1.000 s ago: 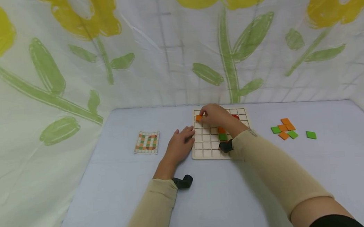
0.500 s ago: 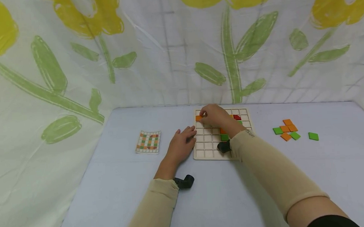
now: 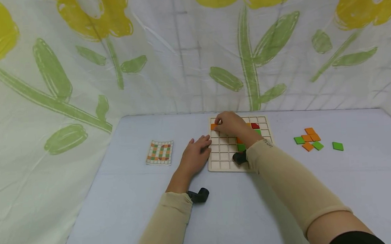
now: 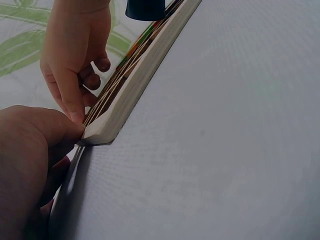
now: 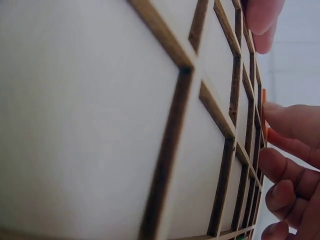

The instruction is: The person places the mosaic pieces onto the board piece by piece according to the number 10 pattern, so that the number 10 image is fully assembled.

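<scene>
In the head view, a pale wooden grid board [image 3: 224, 157] lies near the table's far edge, with a few orange and green tiles and a red piece [image 3: 255, 126] set in it. My right hand [image 3: 230, 123] reaches over its upper left part. Its thumb and a finger pinch an orange tile [image 3: 213, 127] at the left column; the right wrist view shows this orange tile [image 5: 264, 107] at the fingertips. My left hand [image 3: 193, 157] rests on the table, relaxed fingers touching the board's left edge. My right forearm hides part of the grid.
Several loose orange and green tiles [image 3: 306, 138] lie right of the board, with one green tile [image 3: 337, 146] slightly apart. A small printed pattern card [image 3: 159, 153] lies left of my left hand. A flower-painted curtain [image 3: 165, 75] hangs behind the table.
The orange tile at the left column sits straighter against the grid lines. Both hands have hardly moved; the whole view has shifted slightly.
</scene>
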